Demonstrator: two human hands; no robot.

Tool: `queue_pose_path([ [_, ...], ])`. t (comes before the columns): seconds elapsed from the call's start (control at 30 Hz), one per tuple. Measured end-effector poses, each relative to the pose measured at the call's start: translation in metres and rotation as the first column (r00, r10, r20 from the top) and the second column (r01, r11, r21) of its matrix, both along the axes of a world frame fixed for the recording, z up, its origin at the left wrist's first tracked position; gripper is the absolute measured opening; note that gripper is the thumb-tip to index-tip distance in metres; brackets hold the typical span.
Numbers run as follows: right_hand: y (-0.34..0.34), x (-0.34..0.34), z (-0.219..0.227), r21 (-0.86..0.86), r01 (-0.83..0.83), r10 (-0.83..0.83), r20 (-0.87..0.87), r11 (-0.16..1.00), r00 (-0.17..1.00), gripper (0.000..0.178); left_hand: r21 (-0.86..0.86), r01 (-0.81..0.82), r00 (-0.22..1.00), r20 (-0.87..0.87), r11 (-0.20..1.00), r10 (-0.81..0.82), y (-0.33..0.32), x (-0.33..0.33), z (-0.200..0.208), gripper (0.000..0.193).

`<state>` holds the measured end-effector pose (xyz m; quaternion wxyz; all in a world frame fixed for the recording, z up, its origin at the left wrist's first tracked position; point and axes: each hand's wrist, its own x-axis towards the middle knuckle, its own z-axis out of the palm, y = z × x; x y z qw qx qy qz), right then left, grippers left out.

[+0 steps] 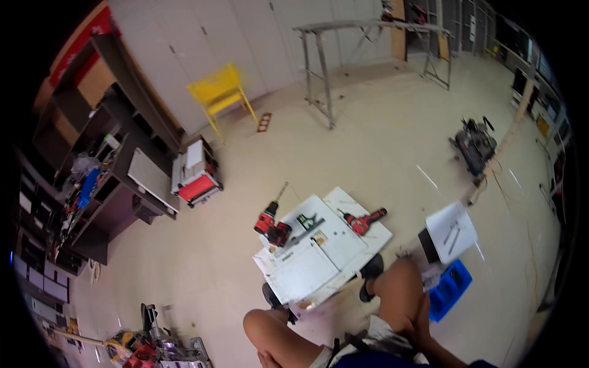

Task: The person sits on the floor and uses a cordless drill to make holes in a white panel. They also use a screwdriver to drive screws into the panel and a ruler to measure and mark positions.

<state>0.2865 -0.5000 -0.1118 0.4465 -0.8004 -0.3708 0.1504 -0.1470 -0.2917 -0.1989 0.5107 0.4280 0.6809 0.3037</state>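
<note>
And here both hands are off the tools: the left hand (265, 359) rests against the left leg at the lower edge, the right hand (424, 316) alongside the right leg, mostly masked, and whether the fingers of either are spread or closed, I cannot tell. Out front, the low stack of white panels (305, 275) carries the action. The red-and-black drill (265, 221) straddles its far-left edge, long bit pointing outward; the second red power tool (359, 224) sits over the far-right edge, toward the right corner. Between them, nearer the far corner, a green tool (307, 222) and a dark straight strip (305, 237). Progress? Panels laid out, bit fitted, likely a lull; no finished joint shows, so what remains can't be told.
</note>
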Motion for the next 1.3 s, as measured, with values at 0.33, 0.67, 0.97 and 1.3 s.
queue_pose_path([
  [0.33, 0.110, 0.059, 0.036, -0.178, -0.111, 0.164, 0.315, 0.978, 0.935, 0.102, 0.324, 0.276, 0.882, -0.458, 0.905, -0.105, 0.093, 0.066, 0.085, 0.097],
  [0.67, 0.213, 0.116, 0.025, -0.276, -0.297, 0.349, 0.161, 0.914, 0.923, 0.030, 0.396, 0.295, 0.868, -0.492, 0.869, -0.070, 0.121, 0.070, 0.068, 0.083],
  [0.97, 0.218, 0.130, 0.020, -0.129, -0.396, 0.405, 0.051, 0.909, 0.913, 0.025, 0.331, 0.259, 0.881, -0.465, 0.907, -0.082, 0.136, 0.072, 0.082, 0.087],
  [1.3, 0.200, 0.117, 0.002, 0.086, -0.179, 0.181, -0.015, 0.980, 0.983, 0.016, 0.144, 0.232, 0.866, -0.480, 0.962, -0.137, 0.156, 0.028, 0.036, 0.151],
])
